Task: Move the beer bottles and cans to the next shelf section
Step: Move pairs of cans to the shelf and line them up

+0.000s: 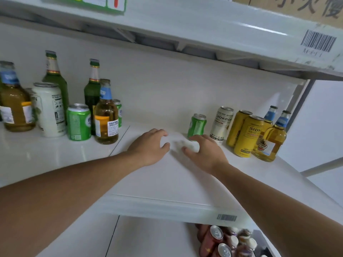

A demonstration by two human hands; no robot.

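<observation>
Left hand (150, 145) resting curled on the white shelf (167, 182), holding nothing; right hand (202, 153) gripping a blurred white object (187, 145) (unidentifiable). Green can (197, 126) just behind, cans and bottles grouped at both sides

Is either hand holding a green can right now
No: the green can on the right section stands free behind the right hand, which grips something white and blurred, and the left hand holds no can.
</observation>
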